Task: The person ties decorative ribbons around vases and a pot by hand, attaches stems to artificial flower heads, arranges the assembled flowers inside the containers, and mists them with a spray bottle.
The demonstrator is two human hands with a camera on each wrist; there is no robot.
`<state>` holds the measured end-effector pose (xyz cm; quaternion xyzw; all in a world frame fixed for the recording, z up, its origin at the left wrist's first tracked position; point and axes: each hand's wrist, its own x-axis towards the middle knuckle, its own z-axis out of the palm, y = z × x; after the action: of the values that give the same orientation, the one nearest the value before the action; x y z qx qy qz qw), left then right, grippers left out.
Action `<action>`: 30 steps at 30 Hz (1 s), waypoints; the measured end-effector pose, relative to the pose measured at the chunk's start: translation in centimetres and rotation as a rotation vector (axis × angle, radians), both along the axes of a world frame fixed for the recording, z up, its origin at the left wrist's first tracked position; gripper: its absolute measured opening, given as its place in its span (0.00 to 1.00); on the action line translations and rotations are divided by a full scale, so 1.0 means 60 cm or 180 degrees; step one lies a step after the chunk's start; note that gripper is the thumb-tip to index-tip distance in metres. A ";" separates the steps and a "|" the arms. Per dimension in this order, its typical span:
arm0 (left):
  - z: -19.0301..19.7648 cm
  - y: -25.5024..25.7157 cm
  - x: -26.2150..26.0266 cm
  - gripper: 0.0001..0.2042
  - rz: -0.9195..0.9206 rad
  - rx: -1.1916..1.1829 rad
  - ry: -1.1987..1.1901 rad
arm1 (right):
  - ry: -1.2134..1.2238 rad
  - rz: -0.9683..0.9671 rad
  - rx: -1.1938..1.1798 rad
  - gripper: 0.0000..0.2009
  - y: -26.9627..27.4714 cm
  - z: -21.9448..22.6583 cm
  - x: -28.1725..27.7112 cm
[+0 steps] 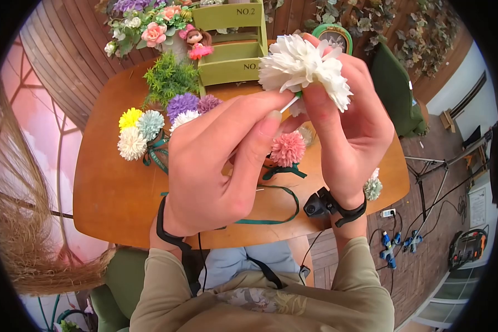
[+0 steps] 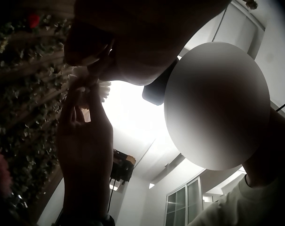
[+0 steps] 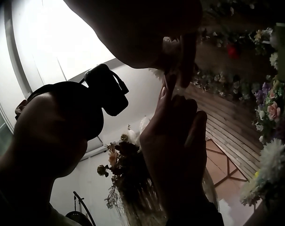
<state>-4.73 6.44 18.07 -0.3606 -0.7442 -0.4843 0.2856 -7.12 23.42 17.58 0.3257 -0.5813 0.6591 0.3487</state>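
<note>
Raised over the table, a white artificial flower (image 1: pixel 293 62) with a green base is held between the thumb and fingers of my right hand (image 1: pixel 359 119). A thin white stick (image 1: pixel 291 104) meets the green base from below. My left hand (image 1: pixel 213 160) pinches this stick between thumb and index finger, close under the petals. Both hands are nearly together at the flower. The left wrist view shows the right hand (image 2: pixel 86 141) dark against the light, white petals (image 2: pixel 105 89) at its fingertips. In the right wrist view the left hand (image 3: pixel 173 146) reaches up to the flower.
On the wooden table (image 1: pixel 110 193) lie a pink pompom flower (image 1: pixel 288 149), a dark green ribbon (image 1: pixel 271 222) and a bunch with yellow (image 1: pixel 130 119), blue-grey and cream pompoms. A green plant (image 1: pixel 171 80) and a green wooden stand (image 1: pixel 229 52) stand behind. A tripod (image 1: pixel 442 166) is at right.
</note>
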 end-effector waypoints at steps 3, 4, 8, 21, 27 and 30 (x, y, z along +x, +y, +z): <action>-0.002 -0.001 0.003 0.12 0.0095 -0.0019 -0.0274 | 0.0774 -0.1261 0.1357 0.20 0.035 0.005 -0.002; -0.004 0.000 0.003 0.12 0.0164 0.0000 -0.0531 | 0.0756 -0.1249 0.1369 0.20 0.033 0.005 -0.006; -0.015 0.006 -0.020 0.06 -0.0101 0.0641 -0.0141 | 0.1187 -0.1133 0.1523 0.25 0.028 0.007 -0.003; -0.031 -0.040 -0.072 0.17 0.0361 -0.1575 -0.0130 | 0.1319 -0.1888 0.2253 0.29 0.079 -0.085 0.025; -0.057 -0.045 -0.091 0.15 0.0255 -0.1993 -0.0187 | 0.1648 -0.1655 0.2648 0.22 0.059 -0.131 0.017; -0.067 -0.047 -0.096 0.16 0.0217 -0.2137 -0.0200 | 0.1131 -0.1675 0.3205 0.23 0.052 -0.136 0.024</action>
<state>-10.47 3.63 14.05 -0.3943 -0.8822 -0.2132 0.1440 -5.68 26.57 9.42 0.4013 -0.8163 0.1292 0.3949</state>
